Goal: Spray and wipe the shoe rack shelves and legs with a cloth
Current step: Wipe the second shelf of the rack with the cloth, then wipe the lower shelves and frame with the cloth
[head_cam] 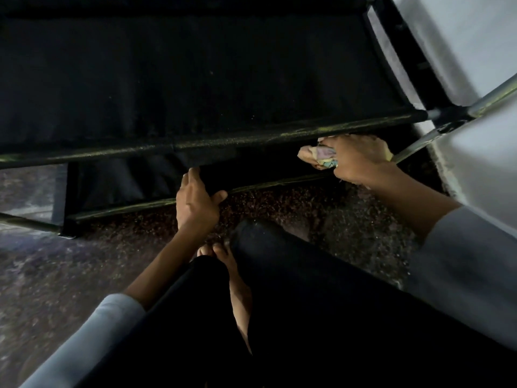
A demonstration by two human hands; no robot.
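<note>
- At the upper left and across the top of the frame we see the shoe rack (195,79) — dark fabric shelves on a black tube frame, its long axis running from left to right and rising a little toward the right.
- Lower left of centre, our left hand (195,203) rests at the front edge of the lower shelf (140,180), fingers loosely curved and thumb spread apart, clamped on nothing that we can make out; we judge it is steadying the rack.
- Right of centre, our right hand (358,161) is curled round a bunched, pale multicoloured cloth (319,156), tucked just under the front rail (223,141) beside the right-hand leg (414,149).
- To do this step well, we would keep the cloth bunched firm, wrap it around the tube rather than dab one face, and stroke along the rail's length — working left from the corner joint.
- No spray bottle is in view.
</note>
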